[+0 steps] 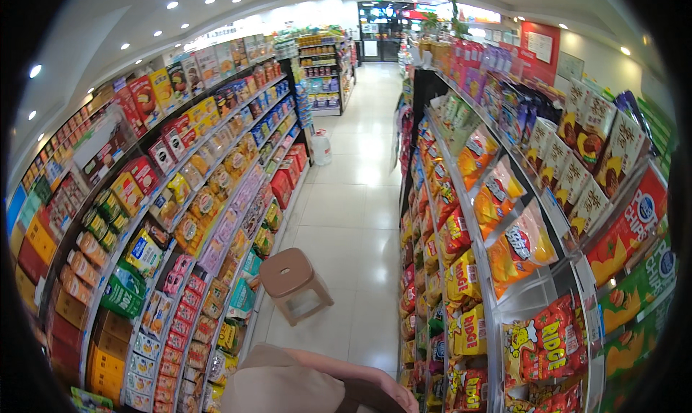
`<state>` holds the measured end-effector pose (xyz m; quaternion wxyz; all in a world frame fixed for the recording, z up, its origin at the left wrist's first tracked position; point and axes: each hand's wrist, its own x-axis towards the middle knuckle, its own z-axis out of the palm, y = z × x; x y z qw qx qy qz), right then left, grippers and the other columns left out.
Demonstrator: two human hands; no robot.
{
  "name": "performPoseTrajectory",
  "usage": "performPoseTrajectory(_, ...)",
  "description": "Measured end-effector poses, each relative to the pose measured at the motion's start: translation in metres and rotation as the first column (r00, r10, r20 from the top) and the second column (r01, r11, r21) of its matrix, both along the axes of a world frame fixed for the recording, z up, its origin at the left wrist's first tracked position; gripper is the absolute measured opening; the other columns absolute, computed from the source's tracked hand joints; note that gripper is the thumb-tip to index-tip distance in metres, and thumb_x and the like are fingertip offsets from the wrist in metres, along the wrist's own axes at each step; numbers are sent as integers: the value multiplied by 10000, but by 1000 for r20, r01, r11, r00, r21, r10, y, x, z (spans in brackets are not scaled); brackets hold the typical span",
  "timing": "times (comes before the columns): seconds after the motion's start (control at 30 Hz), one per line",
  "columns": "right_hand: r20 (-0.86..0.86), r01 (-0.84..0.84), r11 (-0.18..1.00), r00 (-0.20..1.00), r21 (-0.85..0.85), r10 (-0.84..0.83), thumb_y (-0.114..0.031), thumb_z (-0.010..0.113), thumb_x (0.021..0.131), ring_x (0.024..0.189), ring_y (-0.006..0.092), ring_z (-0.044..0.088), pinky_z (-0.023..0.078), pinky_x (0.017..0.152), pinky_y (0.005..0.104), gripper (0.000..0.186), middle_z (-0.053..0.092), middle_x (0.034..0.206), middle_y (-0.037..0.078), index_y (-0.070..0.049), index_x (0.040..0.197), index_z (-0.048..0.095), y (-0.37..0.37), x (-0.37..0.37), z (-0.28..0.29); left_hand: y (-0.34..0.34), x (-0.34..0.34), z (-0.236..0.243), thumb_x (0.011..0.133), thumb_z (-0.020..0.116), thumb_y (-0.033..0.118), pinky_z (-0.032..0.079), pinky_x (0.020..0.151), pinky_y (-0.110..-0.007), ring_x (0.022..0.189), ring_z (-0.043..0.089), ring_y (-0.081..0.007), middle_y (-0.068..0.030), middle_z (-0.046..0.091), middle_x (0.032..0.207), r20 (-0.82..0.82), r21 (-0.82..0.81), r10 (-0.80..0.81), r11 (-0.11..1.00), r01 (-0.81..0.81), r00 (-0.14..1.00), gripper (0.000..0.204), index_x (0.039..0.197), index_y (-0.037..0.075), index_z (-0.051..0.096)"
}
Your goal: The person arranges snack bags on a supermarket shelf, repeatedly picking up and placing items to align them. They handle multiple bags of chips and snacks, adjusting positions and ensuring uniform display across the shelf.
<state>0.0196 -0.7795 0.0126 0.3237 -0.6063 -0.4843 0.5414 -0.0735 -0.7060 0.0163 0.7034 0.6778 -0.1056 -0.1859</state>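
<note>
A brown plastic stool with a rounded square seat (287,272) is standing on the pale glossy tiled floor (333,210), beside the long tiered black-ended left-hand shelf unit (293,81), with a translucent plastic jug (321,148) sitting farther up the aisle near that unit's far end. Across the aisle, a long tiered black-ended right-hand rack (424,90) is holding puffy orange plastic bags (497,197) above puffy yellow plastic bags (465,277), while dark rectangular glass doors (390,44) are standing beyond both.
</note>
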Motion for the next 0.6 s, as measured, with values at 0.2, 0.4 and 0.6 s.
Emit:
performPoseTrajectory(0.2, 12, -92, 996, 996, 5, 92, -203, 573, 971, 957, 227, 618, 489, 835, 343, 395, 648, 1089, 151, -32, 1321, 514, 13, -13, 4, 9, -19, 9, 943, 630, 239, 494, 814, -345, 972, 622, -181, -97, 659, 1059, 24, -27, 31, 999, -30, 999, 333, 1131, -34, 593)
performPoseTrajectory(0.4, 20, -133, 991, 991, 0, 133, -197, 566, 974, 929, 217, 624, 497, 813, 338, 390, 652, 1070, 143, -31, 1322, 507, 14, -19, 7, 15, -28, 15, 944, 630, 225, 494, 816, -348, 975, 620, -181, -96, 658, 1063, 39, -52, 16, 999, -14, 999, 326, 1133, -38, 590)
performPoseTrajectory(0.6, 22, -125, 992, 992, -13, 125, -190, 559, 978, 901, 208, 630, 505, 791, 332, 386, 657, 1051, 135, -29, 1323, 500, 9, -19, 8, 23, -34, 20, 944, 630, 211, 494, 818, -352, 978, 618, -182, -95, 658, 1067, 57, -81, -27, 996, 32, 998, 320, 1134, -42, 587)
